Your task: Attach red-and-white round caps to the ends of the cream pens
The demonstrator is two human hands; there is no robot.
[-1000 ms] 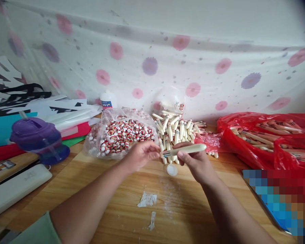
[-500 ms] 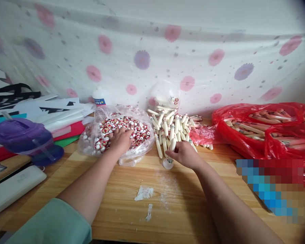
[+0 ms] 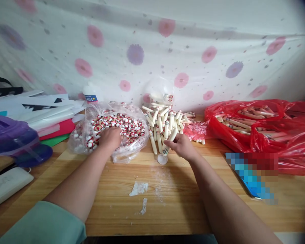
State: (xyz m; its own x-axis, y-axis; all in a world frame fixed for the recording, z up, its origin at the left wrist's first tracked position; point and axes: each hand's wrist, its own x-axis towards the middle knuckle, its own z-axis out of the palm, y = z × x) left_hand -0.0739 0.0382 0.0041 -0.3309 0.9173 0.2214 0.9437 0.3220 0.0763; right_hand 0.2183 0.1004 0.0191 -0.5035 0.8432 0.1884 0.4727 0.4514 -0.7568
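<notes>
My left hand point(image 3: 110, 138) reaches into a clear plastic bag point(image 3: 127, 156) of small round red, white and tan beads point(image 3: 132, 123). Its fingers curl down among them, and whatever they pinch is hidden. A cream-coloured stick point(image 3: 170, 138) with dark stripes near its lower end is held in my right hand point(image 3: 181, 146), between thumb and fingers. The stick tilts, striped end down, just above a small round whitish dish point(image 3: 162, 159). Behind my right hand lies a heap of similar sticks point(image 3: 159, 123).
Red plastic bags point(image 3: 244, 142) with more sticks lie at right, near a partly pixelated blue flat object point(image 3: 246, 183). A white bottle point(image 3: 90, 93) stands behind the beads. Left are a purple container point(image 3: 12, 135), papers and a white case point(image 3: 10, 186). White scraps point(image 3: 139, 188) lie in front.
My right hand has raised the stick's striped end out of the dish and tilted it. The fingers of my left hand have curled into the beads. The whole view has shifted slightly.
</notes>
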